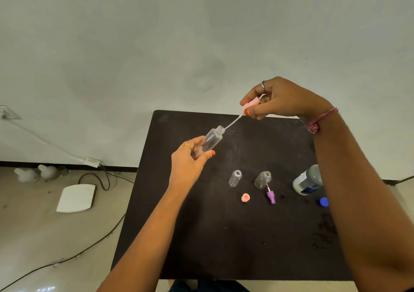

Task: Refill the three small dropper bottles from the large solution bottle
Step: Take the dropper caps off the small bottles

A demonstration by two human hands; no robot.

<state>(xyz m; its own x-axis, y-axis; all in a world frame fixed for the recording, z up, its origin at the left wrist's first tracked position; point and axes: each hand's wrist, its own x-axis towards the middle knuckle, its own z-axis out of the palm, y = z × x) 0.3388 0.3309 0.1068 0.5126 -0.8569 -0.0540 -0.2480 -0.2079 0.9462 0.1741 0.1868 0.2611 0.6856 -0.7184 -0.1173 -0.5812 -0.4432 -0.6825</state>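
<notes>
My left hand (190, 157) grips a clear small bottle (212, 138), tilted with its open mouth toward the upper right, above the dark table (201, 235). My right hand (280, 98) pinches a pink dropper cap (251, 104); its thin white tube (233, 122) reaches down to the bottle's mouth. Two more clear small bottles (235, 178) (263, 179) stand uncapped on the table. A pink cap (245, 197) and a purple dropper cap (270, 196) lie in front of them. The large solution bottle (308, 180) stands at the right, partly hidden by my right forearm, with a blue cap (324, 202) beside it.
Dark wet spots (322, 231) mark the table's right side. On the floor at the left lie a white flat board (77, 198), black cables (98, 180), a power strip (91, 161) and two pale round objects (33, 173). A white wall stands behind the table.
</notes>
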